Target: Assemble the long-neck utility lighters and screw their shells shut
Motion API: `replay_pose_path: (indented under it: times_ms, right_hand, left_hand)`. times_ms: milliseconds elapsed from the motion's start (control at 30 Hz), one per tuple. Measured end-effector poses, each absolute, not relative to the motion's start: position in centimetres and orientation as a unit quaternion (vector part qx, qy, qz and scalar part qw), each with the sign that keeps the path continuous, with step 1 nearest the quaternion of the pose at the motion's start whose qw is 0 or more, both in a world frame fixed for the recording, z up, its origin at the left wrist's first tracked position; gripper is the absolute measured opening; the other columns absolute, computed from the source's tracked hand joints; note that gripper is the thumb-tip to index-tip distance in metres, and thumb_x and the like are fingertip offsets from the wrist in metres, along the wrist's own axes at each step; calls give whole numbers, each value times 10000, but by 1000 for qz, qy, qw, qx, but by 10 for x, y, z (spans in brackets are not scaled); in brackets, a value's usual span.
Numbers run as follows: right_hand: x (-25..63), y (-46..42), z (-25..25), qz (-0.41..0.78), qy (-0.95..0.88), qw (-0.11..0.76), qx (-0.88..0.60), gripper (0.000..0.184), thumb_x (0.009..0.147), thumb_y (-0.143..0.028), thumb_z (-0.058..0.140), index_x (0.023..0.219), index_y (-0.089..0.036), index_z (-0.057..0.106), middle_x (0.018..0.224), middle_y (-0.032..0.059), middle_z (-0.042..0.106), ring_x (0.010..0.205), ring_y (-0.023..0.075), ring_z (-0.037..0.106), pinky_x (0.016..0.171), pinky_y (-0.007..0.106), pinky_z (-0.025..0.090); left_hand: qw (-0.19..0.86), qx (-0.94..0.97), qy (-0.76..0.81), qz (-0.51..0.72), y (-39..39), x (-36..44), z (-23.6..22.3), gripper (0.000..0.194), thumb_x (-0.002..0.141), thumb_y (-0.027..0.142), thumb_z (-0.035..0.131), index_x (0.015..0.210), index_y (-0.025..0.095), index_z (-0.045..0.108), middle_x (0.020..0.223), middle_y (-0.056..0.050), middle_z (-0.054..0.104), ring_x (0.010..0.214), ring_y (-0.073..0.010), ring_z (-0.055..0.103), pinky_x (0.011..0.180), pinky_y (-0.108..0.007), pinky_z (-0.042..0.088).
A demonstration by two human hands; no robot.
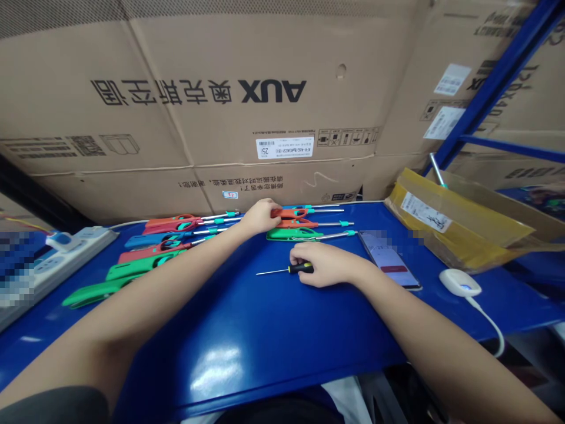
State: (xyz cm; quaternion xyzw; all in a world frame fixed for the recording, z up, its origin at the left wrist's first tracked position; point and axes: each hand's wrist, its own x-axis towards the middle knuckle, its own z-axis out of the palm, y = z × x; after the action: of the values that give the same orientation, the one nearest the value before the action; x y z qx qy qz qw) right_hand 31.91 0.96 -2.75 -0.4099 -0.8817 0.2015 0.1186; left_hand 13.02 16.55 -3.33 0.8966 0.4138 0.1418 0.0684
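Note:
My left hand (261, 217) reaches to the back of the blue table (247, 330) and closes its fingers on an orange long-nosed lighter (295, 213). Just in front of it lie a second orange lighter (296, 224) and a green lighter (295, 234), their metal tips pointing right. My right hand (326, 264) rests on the table nearer to me, shut on a small screwdriver (285, 270) with a black and yellow handle, its thin shaft pointing left.
A row of several red, blue and green lighters (145, 247) lies at the left. A power strip (53, 259) sits at the far left edge. A phone (388, 259), a white puck on a cable (459, 282) and an open cardboard box (459, 229) are at the right. Big cartons (220, 106) wall off the back.

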Motion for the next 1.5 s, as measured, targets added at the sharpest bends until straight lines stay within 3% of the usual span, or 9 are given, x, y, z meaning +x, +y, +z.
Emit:
replay_pose_path:
  times_ms: [467, 667, 867, 1267, 1400, 1500]
  right_hand:
    - [320, 10, -27, 199, -886, 113, -403, 137, 738, -155, 625, 864, -191, 587, 923, 34, 651, 810, 177, 559, 705, 277, 406]
    - [321, 11, -29, 195, -886, 112, -405, 139, 743, -173, 633, 873, -193, 588, 934, 41, 649, 827, 187, 566, 729, 290, 419]
    - [321, 9, -28, 192, -888, 111, -404, 132, 743, -155, 617, 863, -192, 576, 930, 44, 646, 829, 187, 569, 733, 290, 422]
    - [319, 8, -26, 175, -893, 104, -401, 130, 746, -157, 611, 859, -193, 557, 886, 31, 617, 783, 169, 536, 688, 269, 394]
    - [320, 7, -24, 169, -895, 101, -399, 130, 738, -160, 615, 845, -195, 550, 871, 22, 618, 777, 160, 531, 672, 260, 377]
    - [323, 7, -21, 159, -893, 102, -408, 125, 727, -168, 617, 796, -202, 518, 811, 1, 604, 698, 139, 496, 610, 252, 340]
  left_hand:
    - [289, 848, 434, 89, 172, 136, -32, 373, 965, 379, 638, 1257, 149, 620, 1286, -89, 622, 1099, -271, 641, 906, -441, 577]
    - [313, 847, 421, 86, 173, 128, -33, 365, 962, 388, 639, 1235, 145, 635, 1275, -79, 630, 1095, -280, 642, 905, -437, 577]
    - [284, 862, 409, 96, 170, 128, -30, 328, 979, 377, 618, 1223, 159, 639, 1271, -86, 635, 1095, -258, 643, 924, -437, 571]
    - [117, 879, 440, 139, 169, 133, -36, 342, 980, 369, 621, 1262, 176, 611, 1287, -101, 621, 1092, -238, 643, 918, -438, 573]
    - [63, 895, 392, 204, 150, 133, -32, 220, 984, 307, 563, 1059, 147, 693, 1112, -105, 667, 1094, -253, 622, 1002, -440, 511]
    - [55, 929, 305, 203, 131, 128, -33, 210, 966, 315, 558, 965, 187, 724, 1023, -76, 680, 1034, -229, 634, 942, -357, 517]
